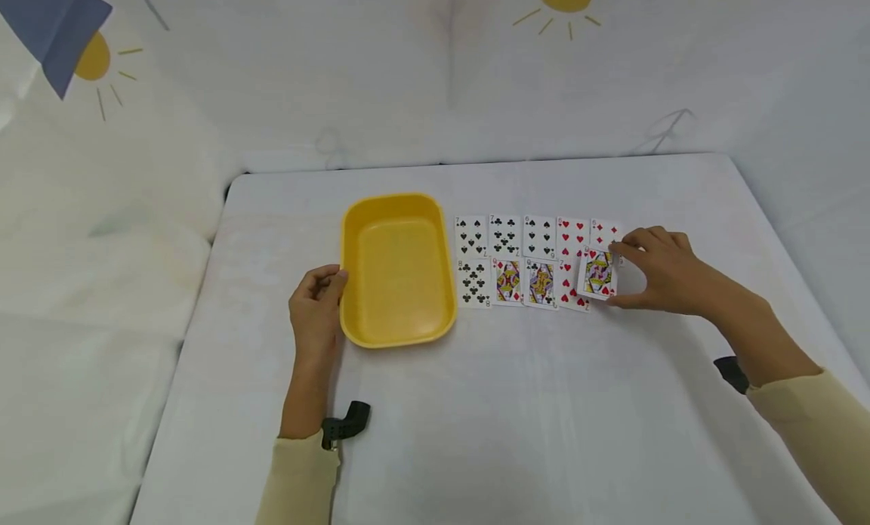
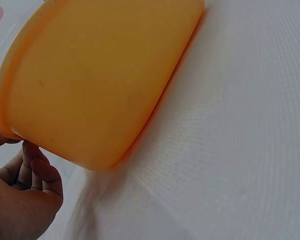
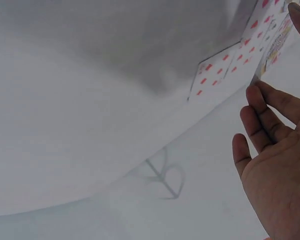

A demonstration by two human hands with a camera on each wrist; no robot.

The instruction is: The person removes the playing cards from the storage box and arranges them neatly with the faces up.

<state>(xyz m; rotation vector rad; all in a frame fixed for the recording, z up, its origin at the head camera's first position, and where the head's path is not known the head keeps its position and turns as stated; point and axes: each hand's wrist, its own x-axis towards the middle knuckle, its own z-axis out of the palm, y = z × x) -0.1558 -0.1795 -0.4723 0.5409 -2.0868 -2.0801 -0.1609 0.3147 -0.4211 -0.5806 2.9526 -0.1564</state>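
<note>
In the head view, my left hand (image 1: 316,306) pinches the left rim of a yellow plastic tray (image 1: 397,276). The left wrist view shows the tray's side wall (image 2: 90,90) and the curled fingers (image 2: 47,175) at its rim. My right hand (image 1: 662,272) holds a face card with hearts (image 1: 600,273) by its opposite edges, thumb at the lower edge and fingers at the upper. I cannot tell whether more cards lie under it. It overlaps the right end of two rows of playing cards (image 1: 505,236) laid face up, partly covering a red diamonds card (image 1: 605,230).
Both rows stand right of the tray, on a white-covered table (image 1: 510,404). Upright white sheeting (image 1: 381,79) with printed lamp shapes borders the table's back and sides. Dark camera straps (image 1: 347,423) sit on both wrists.
</note>
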